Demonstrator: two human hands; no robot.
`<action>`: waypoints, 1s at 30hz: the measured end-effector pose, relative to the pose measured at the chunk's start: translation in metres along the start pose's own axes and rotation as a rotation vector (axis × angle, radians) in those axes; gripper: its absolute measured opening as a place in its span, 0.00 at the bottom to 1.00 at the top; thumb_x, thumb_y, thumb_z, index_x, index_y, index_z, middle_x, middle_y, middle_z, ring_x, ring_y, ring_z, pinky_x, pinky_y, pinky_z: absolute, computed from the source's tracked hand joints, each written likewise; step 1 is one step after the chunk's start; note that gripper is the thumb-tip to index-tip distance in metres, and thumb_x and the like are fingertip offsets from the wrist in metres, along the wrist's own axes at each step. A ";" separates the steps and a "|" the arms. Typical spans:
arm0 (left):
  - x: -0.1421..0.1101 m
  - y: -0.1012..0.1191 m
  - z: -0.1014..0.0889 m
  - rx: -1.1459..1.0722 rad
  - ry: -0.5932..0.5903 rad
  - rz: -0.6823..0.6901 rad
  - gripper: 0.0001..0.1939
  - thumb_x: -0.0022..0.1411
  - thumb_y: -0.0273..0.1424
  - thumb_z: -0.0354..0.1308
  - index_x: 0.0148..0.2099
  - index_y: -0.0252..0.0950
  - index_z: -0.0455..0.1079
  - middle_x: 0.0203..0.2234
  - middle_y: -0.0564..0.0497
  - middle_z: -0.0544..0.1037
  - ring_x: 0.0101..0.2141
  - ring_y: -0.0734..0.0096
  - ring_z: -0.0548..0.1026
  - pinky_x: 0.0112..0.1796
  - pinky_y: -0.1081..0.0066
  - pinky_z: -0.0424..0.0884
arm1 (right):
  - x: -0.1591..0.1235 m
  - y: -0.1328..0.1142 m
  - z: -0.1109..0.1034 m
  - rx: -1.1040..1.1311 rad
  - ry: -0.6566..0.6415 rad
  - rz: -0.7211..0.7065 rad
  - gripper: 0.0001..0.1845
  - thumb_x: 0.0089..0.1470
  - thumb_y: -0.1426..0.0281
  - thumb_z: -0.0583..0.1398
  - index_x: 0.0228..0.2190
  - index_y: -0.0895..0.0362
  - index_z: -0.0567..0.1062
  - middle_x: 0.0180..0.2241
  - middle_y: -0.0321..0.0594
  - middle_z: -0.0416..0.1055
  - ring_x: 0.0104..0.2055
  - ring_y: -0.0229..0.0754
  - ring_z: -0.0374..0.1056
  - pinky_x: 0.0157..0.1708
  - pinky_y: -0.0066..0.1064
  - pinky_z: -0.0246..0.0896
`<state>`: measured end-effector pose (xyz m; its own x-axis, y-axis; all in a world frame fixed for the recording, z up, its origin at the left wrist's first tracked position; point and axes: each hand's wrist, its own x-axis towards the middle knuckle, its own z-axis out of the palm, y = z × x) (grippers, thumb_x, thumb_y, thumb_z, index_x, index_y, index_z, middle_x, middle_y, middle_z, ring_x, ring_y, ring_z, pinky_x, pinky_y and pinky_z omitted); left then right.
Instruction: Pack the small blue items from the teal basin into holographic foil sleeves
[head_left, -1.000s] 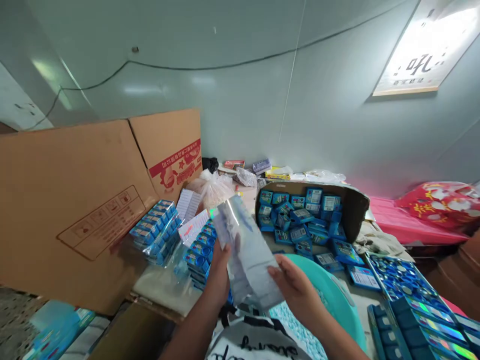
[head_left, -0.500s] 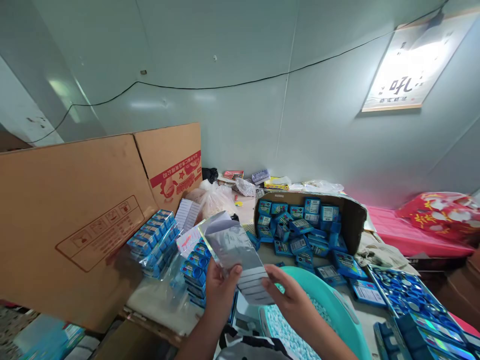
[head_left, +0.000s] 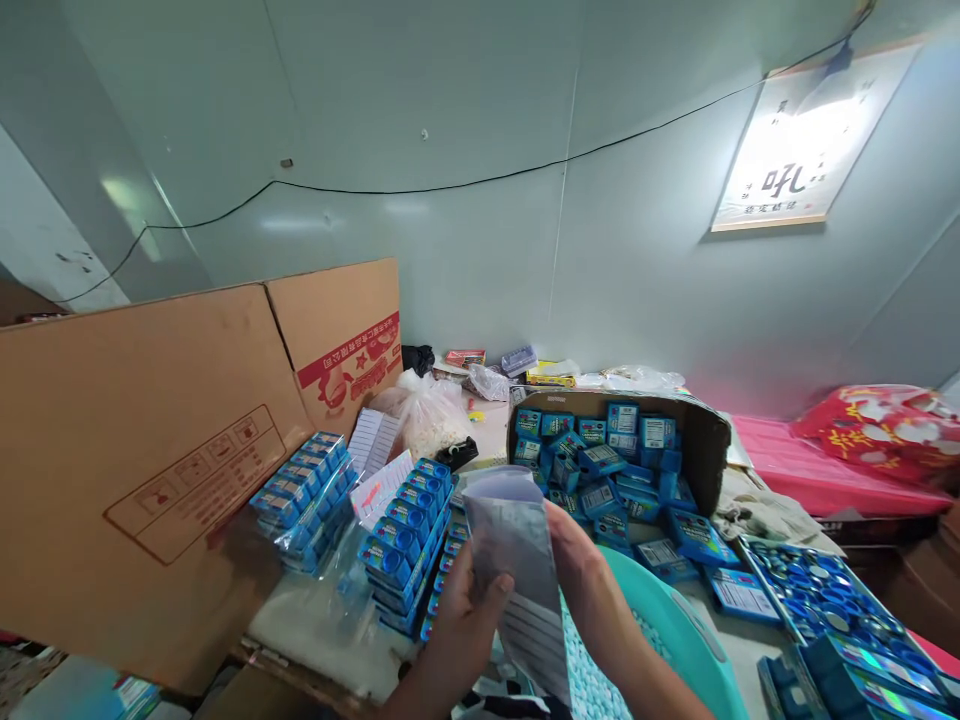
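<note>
Over the bench [head_left: 300, 625], between stacked blue boxes [head_left: 405, 530] and a turquoise tub [head_left: 709, 640], our left hand [head_left: 476, 595] pinches a see-through plastic bag [head_left: 514, 530] under its thumb, while our right hand [head_left: 581, 555] curls at its side, fingers partly hidden. We read a large 吼 on the hanging scroll [head_left: 784, 140]; the red print on the cardboard box [head_left: 187, 380] is too small. Our cluttered bench meets a grey-green wall [head_left: 450, 80].

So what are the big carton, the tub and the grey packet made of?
Carton: matt cardboard, judging by its brown, creased look. Tub: probably plastic, being smooth, satiny and evenly turquoise. Packet: maybe plastic film, thin, slightly shiny and seemingly translucent.
</note>
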<state>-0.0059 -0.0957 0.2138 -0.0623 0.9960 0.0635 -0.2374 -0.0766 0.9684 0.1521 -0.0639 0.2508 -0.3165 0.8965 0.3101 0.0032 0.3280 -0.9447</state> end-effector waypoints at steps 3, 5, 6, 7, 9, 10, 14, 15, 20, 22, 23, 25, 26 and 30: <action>0.005 0.002 0.000 -0.023 0.093 0.010 0.27 0.58 0.41 0.65 0.59 0.42 0.69 0.57 0.43 0.73 0.59 0.52 0.69 0.59 0.56 0.64 | -0.002 -0.004 0.006 0.185 -0.045 -0.031 0.39 0.52 0.37 0.53 0.60 0.41 0.63 0.57 0.44 0.68 0.57 0.58 0.66 0.53 0.48 0.64; 0.005 0.004 0.002 -0.031 0.061 0.004 0.26 0.57 0.41 0.66 0.57 0.42 0.70 0.54 0.43 0.76 0.56 0.52 0.71 0.57 0.56 0.66 | -0.001 -0.005 0.008 0.165 -0.010 -0.013 0.32 0.54 0.43 0.58 0.56 0.45 0.69 0.52 0.44 0.72 0.53 0.55 0.68 0.52 0.44 0.65; 0.004 0.004 0.003 -0.037 0.043 -0.012 0.26 0.56 0.41 0.67 0.56 0.41 0.71 0.53 0.43 0.77 0.55 0.52 0.72 0.56 0.56 0.67 | 0.001 -0.005 0.008 0.139 0.017 0.012 0.27 0.57 0.46 0.57 0.51 0.48 0.73 0.47 0.44 0.74 0.48 0.53 0.70 0.49 0.42 0.66; 0.003 0.005 0.005 -0.045 0.024 -0.033 0.25 0.56 0.41 0.67 0.55 0.40 0.71 0.51 0.42 0.77 0.54 0.52 0.73 0.55 0.56 0.68 | 0.003 -0.004 0.008 0.113 0.052 0.039 0.23 0.58 0.48 0.56 0.44 0.51 0.76 0.40 0.43 0.75 0.43 0.50 0.70 0.44 0.39 0.66; 0.001 0.007 0.008 -0.070 -0.025 -0.066 0.26 0.55 0.40 0.68 0.55 0.40 0.71 0.51 0.41 0.77 0.53 0.52 0.74 0.54 0.57 0.69 | 0.008 -0.004 0.005 0.055 0.127 0.088 0.24 0.60 0.48 0.55 0.30 0.55 0.75 0.28 0.39 0.69 0.32 0.44 0.64 0.33 0.33 0.62; 0.001 0.010 0.009 -0.090 -0.049 -0.066 0.28 0.54 0.40 0.69 0.56 0.40 0.70 0.52 0.41 0.77 0.53 0.52 0.74 0.53 0.58 0.69 | 0.010 -0.004 0.002 0.022 0.147 0.103 0.25 0.60 0.48 0.54 0.25 0.56 0.71 0.24 0.37 0.63 0.28 0.41 0.59 0.28 0.30 0.57; 0.008 0.030 0.003 -0.122 0.034 -0.007 0.35 0.50 0.41 0.72 0.59 0.40 0.67 0.50 0.42 0.77 0.48 0.56 0.76 0.48 0.61 0.72 | 0.013 -0.011 -0.005 -0.061 -0.033 0.138 0.28 0.60 0.49 0.54 0.19 0.55 0.57 0.21 0.30 0.44 0.23 0.34 0.42 0.23 0.29 0.37; 0.012 0.036 -0.002 -0.074 0.084 -0.009 0.33 0.49 0.41 0.72 0.56 0.39 0.69 0.46 0.43 0.79 0.43 0.59 0.78 0.44 0.65 0.73 | 0.013 -0.014 -0.005 -0.068 -0.085 0.143 0.28 0.61 0.49 0.54 0.19 0.55 0.55 0.21 0.30 0.42 0.24 0.34 0.41 0.23 0.30 0.36; 0.033 0.058 -0.034 0.079 0.249 0.039 0.22 0.49 0.39 0.72 0.44 0.35 0.74 0.31 0.52 0.78 0.27 0.75 0.73 0.31 0.75 0.70 | 0.011 -0.019 -0.005 -0.039 -0.194 0.123 0.17 0.60 0.55 0.58 0.33 0.56 0.71 0.30 0.35 0.65 0.33 0.39 0.60 0.32 0.28 0.54; 0.036 0.063 -0.045 0.111 0.318 0.119 0.21 0.50 0.39 0.71 0.44 0.36 0.72 0.37 0.50 0.79 0.32 0.72 0.76 0.36 0.72 0.72 | 0.009 -0.015 -0.007 -0.064 -0.230 0.164 0.15 0.61 0.57 0.57 0.38 0.56 0.73 0.32 0.36 0.68 0.35 0.41 0.62 0.33 0.28 0.56; 0.035 0.065 -0.049 0.177 0.324 0.163 0.20 0.52 0.39 0.70 0.45 0.36 0.72 0.40 0.48 0.79 0.37 0.68 0.77 0.39 0.70 0.73 | 0.009 -0.013 -0.010 -0.103 -0.242 0.189 0.15 0.61 0.57 0.56 0.36 0.56 0.73 0.30 0.35 0.68 0.32 0.39 0.61 0.30 0.28 0.54; 0.032 0.072 -0.056 0.424 0.287 0.303 0.22 0.56 0.36 0.67 0.52 0.39 0.70 0.50 0.44 0.76 0.49 0.59 0.75 0.47 0.62 0.72 | 0.007 -0.008 -0.015 -0.215 -0.256 0.210 0.17 0.62 0.59 0.55 0.28 0.56 0.72 0.24 0.32 0.63 0.27 0.37 0.56 0.25 0.27 0.49; 0.029 0.075 -0.058 0.589 0.258 0.409 0.24 0.57 0.34 0.66 0.55 0.41 0.69 0.55 0.44 0.74 0.55 0.55 0.71 0.53 0.57 0.68 | 0.007 -0.007 -0.018 -0.275 -0.257 0.200 0.17 0.62 0.60 0.55 0.25 0.56 0.71 0.22 0.32 0.61 0.25 0.36 0.54 0.24 0.27 0.46; 0.020 0.088 -0.055 1.236 0.027 0.759 0.26 0.60 0.30 0.63 0.60 0.50 0.68 0.61 0.51 0.69 0.64 0.50 0.59 0.65 0.44 0.39 | 0.007 -0.010 -0.025 -0.478 -0.285 0.121 0.16 0.61 0.64 0.55 0.23 0.55 0.71 0.21 0.33 0.64 0.24 0.37 0.54 0.23 0.28 0.45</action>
<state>-0.0818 -0.0855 0.2872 0.1884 0.7321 0.6547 0.8312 -0.4739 0.2908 0.1739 -0.0537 0.2656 -0.5303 0.8419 0.0996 0.4628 0.3859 -0.7980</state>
